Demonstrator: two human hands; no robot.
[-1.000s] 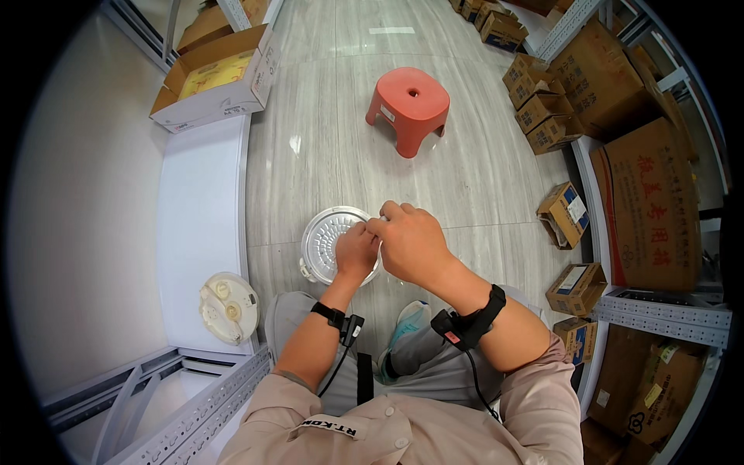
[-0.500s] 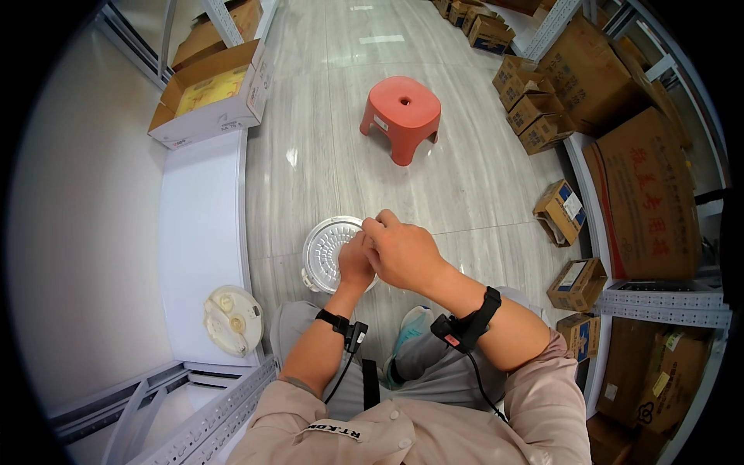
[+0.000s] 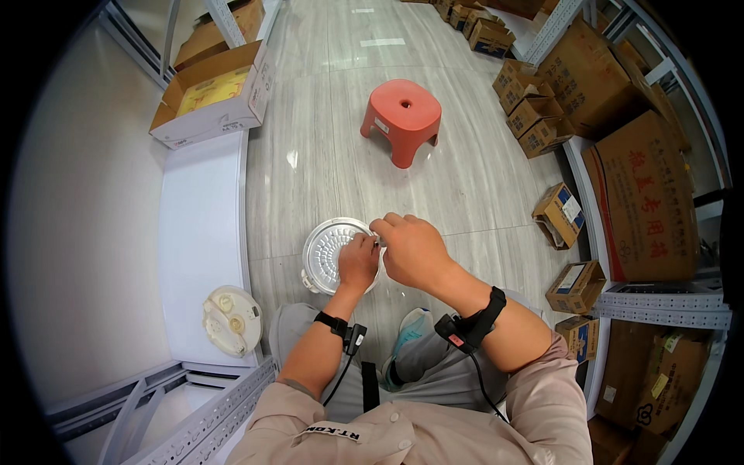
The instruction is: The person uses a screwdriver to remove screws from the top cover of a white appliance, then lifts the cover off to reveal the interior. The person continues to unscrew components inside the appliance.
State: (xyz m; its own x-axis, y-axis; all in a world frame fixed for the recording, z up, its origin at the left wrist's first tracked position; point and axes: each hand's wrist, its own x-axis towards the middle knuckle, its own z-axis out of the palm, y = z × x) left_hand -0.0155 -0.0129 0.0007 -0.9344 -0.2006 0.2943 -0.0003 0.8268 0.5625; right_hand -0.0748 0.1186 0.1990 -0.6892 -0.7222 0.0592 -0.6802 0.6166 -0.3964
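A round silver disc (image 3: 324, 246) with an embossed pattern and a pale rim lies low in front of me, above my knees. My left hand (image 3: 359, 263) is over its right part, fingers curled together toward the right. Close beside it, my right hand (image 3: 416, 249) is closed in a pinch. A tiny shiny piece (image 3: 380, 242) shows between the fingertips of both hands; its kind is too small to tell. A cream round plastic cover (image 3: 232, 321) with raised round parts lies on the white shelf to my left.
A red plastic stool (image 3: 404, 108) stands on the floor ahead. The white shelf (image 3: 203, 225) runs along the left, bearing an open carton (image 3: 213, 116) with yellow contents. Metal racks with large cardboard boxes (image 3: 643, 201) line the right, and small cartons (image 3: 559, 215) sit along their foot.
My hands have drawn slightly apart, the right one moving a little to the right. The tiny shiny piece now shows between them. The disc stays in place.
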